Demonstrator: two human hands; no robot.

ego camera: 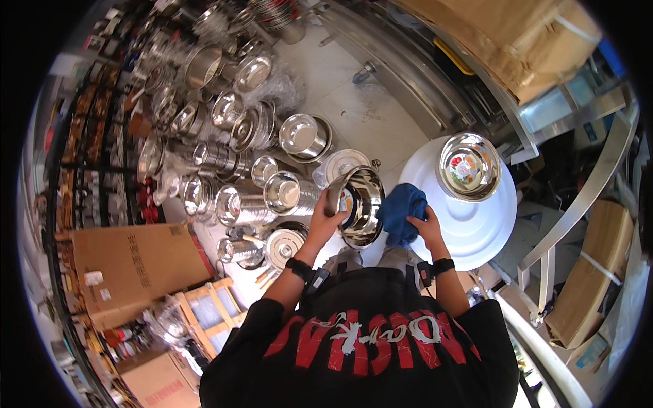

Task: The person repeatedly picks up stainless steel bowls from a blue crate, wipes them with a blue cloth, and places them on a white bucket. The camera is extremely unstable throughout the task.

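Observation:
My left hand (326, 220) grips the near-left rim of a shiny stainless steel bowl (368, 204), tilted on its side, with a round printed sticker inside. In my right hand (426, 224) is a bunched blue cloth (403, 211), close to the bowl's right edge; whether they touch I cannot tell. To the right of the cloth lies a large round white plastic surface (459, 229), and another steel bowl (469, 167) with a fruit-patterned sticker rests on its far part.
Stacks of steel bowls (288, 194) and pots (204, 67) crowd the floor at left, some in clear plastic. Large cardboard boxes (143, 270) and a wooden crate (211, 311) stand near left. Steel framing (576, 214) curves along the right, and a metal beam (398, 66) runs across the far side.

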